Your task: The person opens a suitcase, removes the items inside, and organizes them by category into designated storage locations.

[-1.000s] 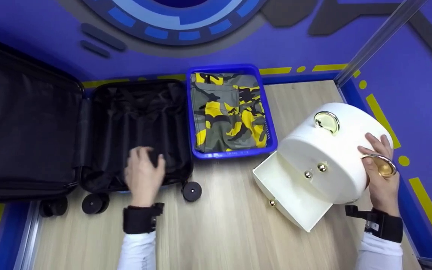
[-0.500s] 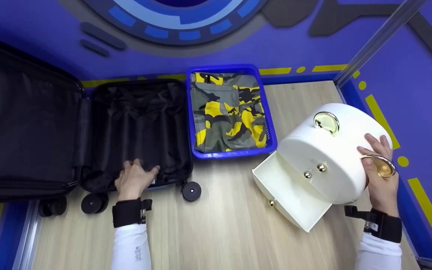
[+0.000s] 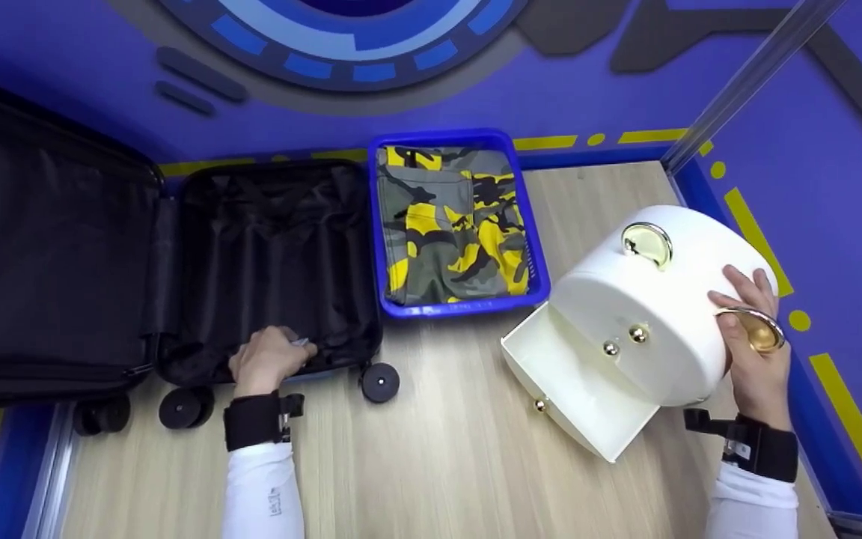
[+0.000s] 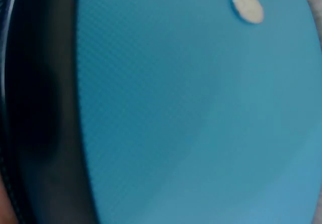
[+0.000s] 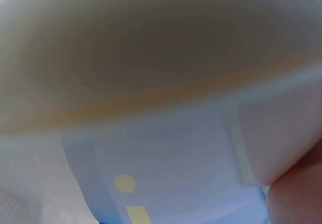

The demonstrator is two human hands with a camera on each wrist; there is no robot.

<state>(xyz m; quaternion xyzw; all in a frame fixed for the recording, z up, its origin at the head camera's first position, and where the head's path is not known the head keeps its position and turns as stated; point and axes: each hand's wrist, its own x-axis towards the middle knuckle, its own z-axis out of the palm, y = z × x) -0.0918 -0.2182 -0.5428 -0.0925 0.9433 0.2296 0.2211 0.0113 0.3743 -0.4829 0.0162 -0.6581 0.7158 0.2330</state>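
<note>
Inside the open black-lined suitcase (image 3: pixel 274 247), my left hand (image 3: pixel 268 358) is low, near the front edge, with its fingers curled. Between its thumb and fingers shows a small light-coloured thing (image 3: pixel 300 341), too small to identify. In the left wrist view the blue outer shell (image 4: pixel 176 103) of the suitcase fills most of the picture. My right hand (image 3: pixel 760 359) holds a white storage box (image 3: pixel 689 281) at its right side, thumb and fingers on either side of a gold handle (image 3: pixel 771 326). The box's drawer (image 3: pixel 584 382) is pulled out.
A blue basket (image 3: pixel 461 308) with folded camouflage cloth (image 3: pixel 453 232) stands between suitcase and box. The suitcase lid (image 3: pixel 49 254) leans up at the left. Black wheels (image 3: pixel 380 382) stick out in front. A wall (image 3: pixel 416 112) closes the back of the wooden tabletop (image 3: pixel 431 434).
My left hand has come back toward the suitcase's front edge, and its fingers have curled in, with a small light thing now showing between them. The right hand and the box have stayed in place.
</note>
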